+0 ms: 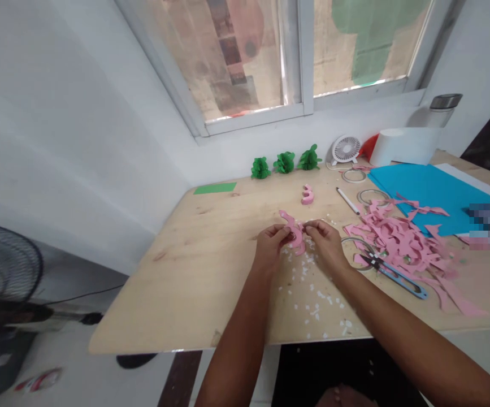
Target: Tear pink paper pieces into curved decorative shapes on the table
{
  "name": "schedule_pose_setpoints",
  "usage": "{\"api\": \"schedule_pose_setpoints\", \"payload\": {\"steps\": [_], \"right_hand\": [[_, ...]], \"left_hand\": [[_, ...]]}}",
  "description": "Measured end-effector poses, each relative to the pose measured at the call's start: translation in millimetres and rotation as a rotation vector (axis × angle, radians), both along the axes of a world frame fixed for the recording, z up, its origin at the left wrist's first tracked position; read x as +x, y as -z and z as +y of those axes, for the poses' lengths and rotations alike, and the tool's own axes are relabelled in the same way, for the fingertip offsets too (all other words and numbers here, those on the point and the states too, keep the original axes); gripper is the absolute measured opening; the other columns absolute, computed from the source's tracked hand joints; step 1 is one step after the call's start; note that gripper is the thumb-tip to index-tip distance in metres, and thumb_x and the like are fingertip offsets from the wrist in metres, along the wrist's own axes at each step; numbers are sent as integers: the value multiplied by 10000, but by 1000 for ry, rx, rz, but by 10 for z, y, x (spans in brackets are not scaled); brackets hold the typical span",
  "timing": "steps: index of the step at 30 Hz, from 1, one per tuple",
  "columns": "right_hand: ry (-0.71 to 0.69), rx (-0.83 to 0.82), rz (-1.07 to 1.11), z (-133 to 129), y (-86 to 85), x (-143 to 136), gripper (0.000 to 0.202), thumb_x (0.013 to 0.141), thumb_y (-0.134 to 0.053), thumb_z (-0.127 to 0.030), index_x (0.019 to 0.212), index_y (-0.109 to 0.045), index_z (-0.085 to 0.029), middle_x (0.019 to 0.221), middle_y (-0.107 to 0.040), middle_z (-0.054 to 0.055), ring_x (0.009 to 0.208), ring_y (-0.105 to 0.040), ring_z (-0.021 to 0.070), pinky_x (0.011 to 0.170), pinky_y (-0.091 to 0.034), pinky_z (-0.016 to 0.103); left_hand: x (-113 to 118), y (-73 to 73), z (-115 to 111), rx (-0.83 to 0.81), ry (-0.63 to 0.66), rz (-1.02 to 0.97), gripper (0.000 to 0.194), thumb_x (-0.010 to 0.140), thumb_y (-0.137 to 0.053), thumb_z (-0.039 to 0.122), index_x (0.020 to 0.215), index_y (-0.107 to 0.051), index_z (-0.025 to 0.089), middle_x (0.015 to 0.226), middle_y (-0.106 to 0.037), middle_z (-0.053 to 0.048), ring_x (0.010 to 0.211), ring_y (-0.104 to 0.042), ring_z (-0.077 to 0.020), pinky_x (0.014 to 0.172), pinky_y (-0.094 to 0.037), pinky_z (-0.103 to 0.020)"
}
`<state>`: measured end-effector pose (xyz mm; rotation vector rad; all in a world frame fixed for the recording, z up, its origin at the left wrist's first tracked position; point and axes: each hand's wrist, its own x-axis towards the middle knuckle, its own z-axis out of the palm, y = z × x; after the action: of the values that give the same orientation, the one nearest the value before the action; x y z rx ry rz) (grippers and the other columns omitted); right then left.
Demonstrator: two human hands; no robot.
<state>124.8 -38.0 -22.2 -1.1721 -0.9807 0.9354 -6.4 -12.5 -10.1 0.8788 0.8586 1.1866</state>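
Observation:
A curved pink paper piece (298,240) is held up just over the wooden table, between both hands. My left hand (272,240) pinches its left side with thumb and fingers. At its right edge my right hand (323,237) has its fingertips closed together; whatever they grip is too small to make out. Small white scraps (312,299) lie scattered beneath and in front of the hands. Beyond them a small curved pink piece (308,195) rests on the table.
Pink paper offcuts (406,237), blue-handled snips (401,280), tape rings (372,196) and a white pen (347,200) lie to the right, near blue sheets (423,186). Green paper shapes (285,162) and a small fan (346,149) stand along the wall. A green strip (215,188) lies back left.

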Motion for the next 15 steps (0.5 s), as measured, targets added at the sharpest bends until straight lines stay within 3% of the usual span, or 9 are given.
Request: {"api": "schedule_pose_setpoints", "payload": {"steps": [3, 7, 15], "right_hand": [[-69, -3, -16, -4, 3, -9, 186, 706, -574, -317, 828, -650, -200, 840, -657, 30, 804, -582, 176, 740, -429, 298], [-166, -23, 69, -8, 22, -38, 222, 675, -605, -313, 867, -643, -207, 849, -650, 31, 770, -588, 173, 681, -454, 288], [-159, -34, 34, 22, 113, -28, 231, 666, -604, -324, 863, -618, -203, 764, -606, 14, 698, -554, 151, 593, -430, 248]], "left_hand": [[-4, -8, 0, 23, -5, 25, 173, 567, -728, 261, 632, -640, 127, 586, -615, 3, 540, -553, -85, 624, -456, -239], [-6, -9, 0, 64, 3, 64, 167, 575, -722, 259, 645, -649, 127, 585, -620, 1, 541, -558, -88, 621, -456, -237], [6, -14, 1, 112, 9, 135, 151, 574, -708, 255, 632, -649, 129, 572, -621, -6, 522, -549, -96, 580, -454, -235]]}}
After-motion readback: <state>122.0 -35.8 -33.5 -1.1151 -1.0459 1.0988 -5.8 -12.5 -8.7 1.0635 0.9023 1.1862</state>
